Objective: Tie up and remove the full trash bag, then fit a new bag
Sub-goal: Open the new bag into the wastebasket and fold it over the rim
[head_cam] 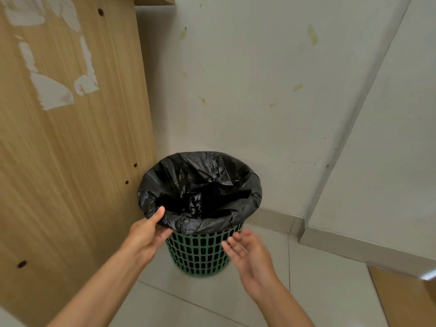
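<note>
A green lattice bin stands on the tiled floor in the corner. A black trash bag lines it, its edge folded over the rim all round. My left hand pinches the folded bag edge at the bin's near left rim, thumb on top. My right hand hovers just right of the bin's front, fingers straight and spread, holding nothing and not touching the bin. The bag's inside is dark and crumpled; its contents are not visible.
A wooden panel with torn paper patches rises close on the left, touching the bin's side. A white wall stands behind. A low ledge runs along the right. A brown board lies at the lower right.
</note>
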`<state>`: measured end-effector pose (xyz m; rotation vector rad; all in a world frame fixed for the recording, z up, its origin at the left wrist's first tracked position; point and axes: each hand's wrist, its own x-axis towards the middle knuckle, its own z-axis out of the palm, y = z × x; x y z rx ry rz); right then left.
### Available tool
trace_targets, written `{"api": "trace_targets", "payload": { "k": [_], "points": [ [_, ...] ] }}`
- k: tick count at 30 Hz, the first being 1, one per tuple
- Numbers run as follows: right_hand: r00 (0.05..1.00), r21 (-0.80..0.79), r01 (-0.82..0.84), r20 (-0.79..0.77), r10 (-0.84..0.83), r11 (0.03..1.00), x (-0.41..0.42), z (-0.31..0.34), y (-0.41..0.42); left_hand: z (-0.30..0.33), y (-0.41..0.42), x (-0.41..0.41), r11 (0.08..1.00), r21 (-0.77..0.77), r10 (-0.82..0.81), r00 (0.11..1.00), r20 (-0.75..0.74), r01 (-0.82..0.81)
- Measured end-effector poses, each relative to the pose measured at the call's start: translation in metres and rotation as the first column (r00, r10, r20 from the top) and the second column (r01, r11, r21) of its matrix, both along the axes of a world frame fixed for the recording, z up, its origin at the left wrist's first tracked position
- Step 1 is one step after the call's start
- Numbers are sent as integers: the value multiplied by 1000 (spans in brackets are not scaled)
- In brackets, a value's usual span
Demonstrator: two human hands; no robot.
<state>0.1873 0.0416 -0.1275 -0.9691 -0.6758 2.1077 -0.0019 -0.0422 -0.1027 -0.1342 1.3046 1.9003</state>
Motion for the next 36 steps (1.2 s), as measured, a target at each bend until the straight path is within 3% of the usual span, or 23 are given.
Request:
{"api": "trace_targets", "payload": {
  "k": [7, 12, 15, 19, 22, 28, 33, 36],
  "points": [
    [994, -80, 68, -84, -75, 994, -3, 0, 28, 17, -4, -23, 997, -19, -74, 997, 30, 75],
    [990, -103, 55, -123, -68, 993, -9, 4, 29, 1, -11, -8, 996, 56, 63, 998, 1, -63],
    [993, -90, 86, -76, -93, 992, -9, 3, 31, -18, -19, 18, 986, 1, 165, 982, 97, -166],
    [999, -21, 39, 1, -39, 999, -15, -7, 27, -28, -16, 74, 999, 1, -45, 984, 173, 46],
    [1000, -3, -14, 22, 14, 1000, -23, -14, 27, -28, -6, 90, 992, 56, -119, 978, 174, 111],
    [999, 24, 21, 45, -23, 999, -24, -15, 31, -24, 9, 90, 991, 133, -9, 985, 173, -14],
    [992, 133, 53, 104, -67, 990, -27, -19, 27, -35, 15, 86, 995, 93, 36, 998, 42, -40],
    [992, 157, 16, 124, -36, 987, -33, -17, 23, -31, 21, 82, 989, 111, 90, 995, 38, -94]
  ]
}}
